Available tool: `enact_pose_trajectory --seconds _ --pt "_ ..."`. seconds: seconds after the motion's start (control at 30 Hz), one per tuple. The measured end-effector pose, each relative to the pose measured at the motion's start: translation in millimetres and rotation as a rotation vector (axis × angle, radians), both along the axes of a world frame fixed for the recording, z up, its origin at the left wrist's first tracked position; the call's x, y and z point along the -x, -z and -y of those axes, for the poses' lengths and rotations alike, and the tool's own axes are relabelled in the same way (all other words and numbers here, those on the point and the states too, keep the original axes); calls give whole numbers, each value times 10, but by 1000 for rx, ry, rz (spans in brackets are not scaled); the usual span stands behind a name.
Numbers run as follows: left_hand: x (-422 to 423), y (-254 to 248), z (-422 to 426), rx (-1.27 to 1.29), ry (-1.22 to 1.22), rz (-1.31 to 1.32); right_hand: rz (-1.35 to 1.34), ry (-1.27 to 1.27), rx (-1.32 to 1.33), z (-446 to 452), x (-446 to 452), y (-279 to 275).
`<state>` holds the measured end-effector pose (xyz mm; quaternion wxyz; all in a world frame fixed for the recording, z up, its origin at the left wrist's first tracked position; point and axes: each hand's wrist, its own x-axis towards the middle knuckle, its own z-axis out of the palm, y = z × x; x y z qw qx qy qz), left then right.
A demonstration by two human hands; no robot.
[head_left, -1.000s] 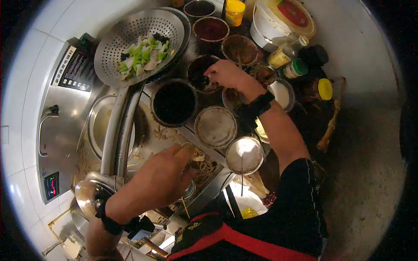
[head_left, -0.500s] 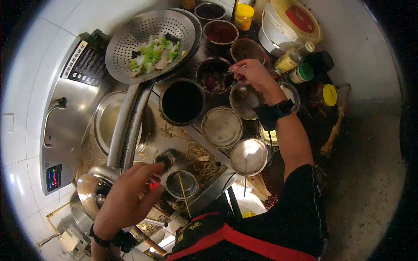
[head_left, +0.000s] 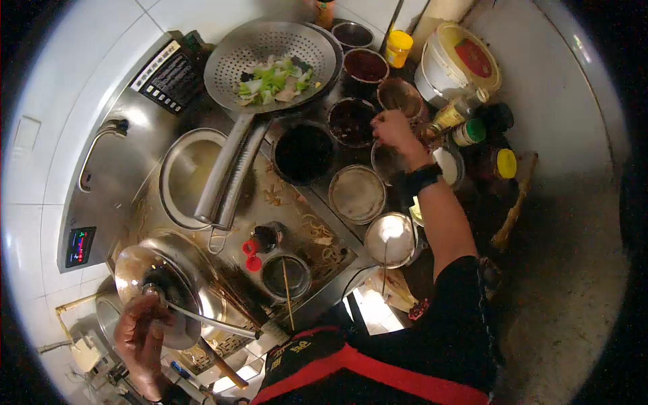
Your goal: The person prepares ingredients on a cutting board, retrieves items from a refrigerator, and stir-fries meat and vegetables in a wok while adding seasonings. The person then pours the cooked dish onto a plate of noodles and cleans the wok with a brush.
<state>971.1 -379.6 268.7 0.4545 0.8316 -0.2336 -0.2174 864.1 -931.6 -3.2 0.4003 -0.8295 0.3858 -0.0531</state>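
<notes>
Head view. Left hand, lower left of frame: fingers closed about the knob of a domed lid. The lid lies just in front of a wide pan, overlapping it in the picture; whether the two touch, cannot tell. A long metal handle runs from beside the lid toward lower centre.

Right hand, right of centre: fingers drawn together, tips at the right edge of a bowl of dark contents. Whether they pinch anything, cannot tell. Just above this hand, a brown bowl; to its left, a larger black-filled bowl. Below, two pale-filled bowls, the lower one with a thin handle standing out of it.

Upper centre: perforated strainer holding chopped green and white pieces, its handle angled down-left past a metal basin. Mid-frame: small dark jar with red cap open, touching or just beside a glass jar with a stick in it.
</notes>
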Motion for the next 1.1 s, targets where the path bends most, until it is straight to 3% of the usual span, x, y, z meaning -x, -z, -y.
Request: enact_pose_trajectory --seconds 0.07,0.13,0.2,0.27,0.47,0.57,0.7,0.73,0.77,0.8,0.83,0.87,0.9,0.93,0.97,1.03,1.1 --pt "-5 117 -325 86 -18 -41 -92 -59 108 -83 -126 102" --pt "84 178 -534 167 -36 -82 -71 -60 55 -111 -191 139" --pt "175 204 -722 6 -154 49 -54 -58 -5 -151 -205 121" --pt "210 294 -993 38 -218 0 194 214 -443 -231 -128 -39" --pt "274 471 -1725 32 -402 -60 446 377 -638 -209 179 -268" --pt "329 661 -2155 21 -481 -41 595 334 -736 -129 330 -279" --pt "457 1220 -3121 -43 -643 -2 651 399 -530 -582 349 -990" --pt "554 1483 -3556 82 -709 -55 693 401 -442 -738 311 -1133" --pt "683 1520 -3450 -253 -724 156 581 339 -335 -724 363 -1217" --pt "898 1288 -3128 -175 -771 85 583 276 -297 -864 362 -1376" --pt "1079 1518 -3404 -345 -809 43 460 234 -320 -1514 296 -1980" --pt "1077 1211 -3129 -737 -629 -175 605 188 -311 -1553 223 -1902" --pt "1434 1897 -3683 -651 -528 7 690 211 -353 -2007 119 -2092" --pt "1747 2592 -3988 -752 -518 15 813 189 -432 -2219 -13 -2068" --pt "1830 2390 -3653 -532 -336 -112 817 146 -438 -2559 -165 -2114" --pt "1851 1878 -3027 -530 -348 -304 666 -47 -469 -3525 -353 -2245" --pt "1975 2163 -2960 -10 -482 -775 394 -509 -225 -4310 -620 -2188"
